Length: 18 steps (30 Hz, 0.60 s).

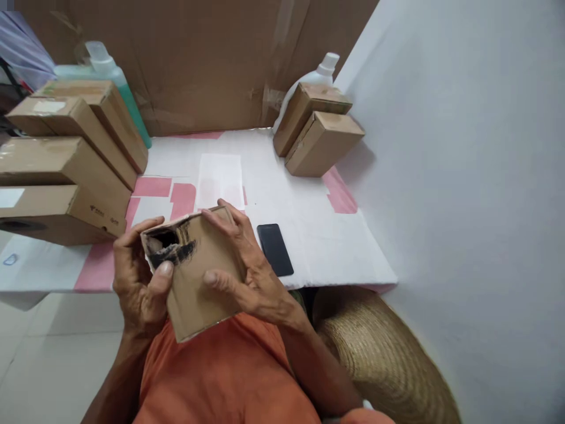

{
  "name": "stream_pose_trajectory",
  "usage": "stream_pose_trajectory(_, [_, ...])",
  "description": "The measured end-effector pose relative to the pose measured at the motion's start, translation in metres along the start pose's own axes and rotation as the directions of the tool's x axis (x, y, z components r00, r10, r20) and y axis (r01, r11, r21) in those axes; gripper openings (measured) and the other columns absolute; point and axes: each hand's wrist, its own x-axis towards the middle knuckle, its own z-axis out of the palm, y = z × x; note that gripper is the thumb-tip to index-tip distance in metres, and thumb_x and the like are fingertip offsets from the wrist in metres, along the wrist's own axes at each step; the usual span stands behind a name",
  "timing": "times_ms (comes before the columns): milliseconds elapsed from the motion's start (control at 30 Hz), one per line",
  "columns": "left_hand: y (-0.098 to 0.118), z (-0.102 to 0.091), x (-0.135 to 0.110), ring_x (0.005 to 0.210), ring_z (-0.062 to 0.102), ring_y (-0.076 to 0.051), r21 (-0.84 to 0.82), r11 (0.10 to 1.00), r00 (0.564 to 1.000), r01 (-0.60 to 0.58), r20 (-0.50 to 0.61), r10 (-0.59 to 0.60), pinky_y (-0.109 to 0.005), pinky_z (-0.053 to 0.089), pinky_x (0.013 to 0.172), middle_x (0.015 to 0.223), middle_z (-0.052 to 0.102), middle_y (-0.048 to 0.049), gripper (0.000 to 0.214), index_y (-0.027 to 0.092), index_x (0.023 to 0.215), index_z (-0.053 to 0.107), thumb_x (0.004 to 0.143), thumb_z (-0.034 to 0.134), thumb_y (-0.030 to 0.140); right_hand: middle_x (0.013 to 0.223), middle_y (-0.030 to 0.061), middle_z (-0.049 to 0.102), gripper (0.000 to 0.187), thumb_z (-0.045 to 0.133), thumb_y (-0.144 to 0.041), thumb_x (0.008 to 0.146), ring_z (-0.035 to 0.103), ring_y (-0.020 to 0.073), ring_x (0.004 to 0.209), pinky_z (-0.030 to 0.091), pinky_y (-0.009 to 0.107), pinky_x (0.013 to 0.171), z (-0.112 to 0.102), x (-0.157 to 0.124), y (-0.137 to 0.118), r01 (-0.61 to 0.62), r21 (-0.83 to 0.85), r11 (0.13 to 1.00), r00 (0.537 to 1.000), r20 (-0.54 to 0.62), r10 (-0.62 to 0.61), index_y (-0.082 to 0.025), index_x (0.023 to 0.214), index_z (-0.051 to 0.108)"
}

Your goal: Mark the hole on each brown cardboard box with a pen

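Note:
A small brown cardboard box point(198, 277) with a black smudged mark near its top left corner is held over my lap, tilted. My left hand point(139, 280) grips its left edge, thumb pressed on the front face by the black mark. My right hand point(247, 268) wraps round the right side, with fingers curled over the top edge and thumb on the front. Beyond the box lies a low white and pink board point(309, 206).
A black phone point(275, 249) lies on the board just right of my right hand. Stacked cardboard boxes point(66, 171) stand left, two more point(320, 135) lean back right. A green bottle point(119, 76), a white bottle point(320, 73), and a straw hat point(384, 353) are nearby.

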Motion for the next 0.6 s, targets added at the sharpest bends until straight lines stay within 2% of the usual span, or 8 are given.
stream_pose_trajectory(100, [0.001, 0.0, 0.012, 0.125, 0.066, -0.023, 0.021, 0.999, 1.0, -0.027, 0.014, 0.026, -0.033, 0.052, 0.107, 0.138, 0.071, -0.0032, 0.048, 0.031, 0.142, 0.068, 0.096, 0.074, 0.043, 0.175, 0.0047, 0.035, 0.061, 0.059, -0.055, 0.111, 0.024, 0.0293, 0.171, 0.023, 0.056, 0.141, 0.004, 0.006, -0.005, 0.046, -0.09, 0.995, 0.997, -0.057, -0.051, -0.042, 0.169, 0.046])
stream_pose_trajectory(167, [-0.007, -0.003, 0.015, 0.121, 0.067, -0.023, 0.091, 0.995, 0.996, 0.042, 0.07, -0.049, -0.033, 0.053, 0.105, 0.134, 0.072, -0.0034, 0.046, 0.029, 0.14, 0.068, 0.098, 0.073, 0.046, 0.174, 0.0071, 0.036, 0.061, 0.059, -0.054, 0.111, 0.029, 0.0294, 0.168, 0.026, 0.056, 0.14, 0.008, 0.008, 0.0, 0.004, -0.117, 0.993, 0.998, -0.068, -0.012, -0.039, 0.169, 0.045])
stream_pose_trajectory(267, [-0.023, -0.008, 0.014, 0.12, 0.069, -0.025, 0.144, 0.973, 0.969, 0.181, 0.145, -0.201, -0.034, 0.054, 0.103, 0.132, 0.074, -0.0053, 0.048, 0.026, 0.139, 0.067, 0.1, 0.069, 0.053, 0.171, 0.0089, 0.04, 0.066, 0.063, -0.06, 0.108, 0.035, 0.0294, 0.165, 0.027, 0.058, 0.139, 0.01, 0.011, 0.014, -0.078, -0.095, 0.992, 0.995, -0.064, 0.072, -0.037, 0.168, 0.048])
stream_pose_trajectory(400, [-0.033, -0.012, 0.01, 0.133, 0.066, -0.029, 0.1, 0.968, 0.955, 0.23, 0.167, -0.244, -0.038, 0.052, 0.112, 0.142, 0.072, -0.0083, 0.057, 0.024, 0.146, 0.064, 0.103, 0.062, 0.06, 0.177, 0.0063, 0.04, 0.082, 0.067, -0.072, 0.101, 0.033, 0.0324, 0.167, 0.022, 0.062, 0.139, 0.001, 0.013, 0.026, -0.161, 0.115, 0.98, 0.986, -0.035, 0.166, -0.039, 0.171, 0.042])
stream_pose_trajectory(500, [-0.038, -0.017, 0.004, 0.14, 0.064, -0.033, 0.073, 0.963, 0.948, 0.259, 0.169, -0.268, -0.044, 0.05, 0.117, 0.15, 0.068, -0.0108, 0.066, 0.025, 0.151, 0.063, 0.103, 0.056, 0.07, 0.183, 0.0046, 0.032, 0.1, 0.068, -0.083, 0.093, 0.031, 0.037, 0.169, 0.03, 0.067, 0.134, -0.008, 0.001, 0.036, -0.181, 0.324, 0.928, 0.98, -0.024, 0.199, -0.044, 0.176, 0.028])
stream_pose_trajectory(600, [-0.051, -0.02, -0.006, 0.142, 0.063, -0.035, 0.025, 0.952, 0.939, 0.306, 0.157, -0.306, -0.05, 0.049, 0.122, 0.148, 0.07, -0.0136, 0.077, 0.024, 0.149, 0.065, 0.102, 0.044, 0.081, 0.187, 0.0035, 0.02, 0.124, 0.079, -0.091, 0.076, 0.021, 0.0394, 0.172, 0.032, 0.067, 0.134, -0.007, -0.024, 0.052, -0.189, 0.331, 0.925, 0.979, -0.013, 0.205, -0.047, 0.177, 0.021])
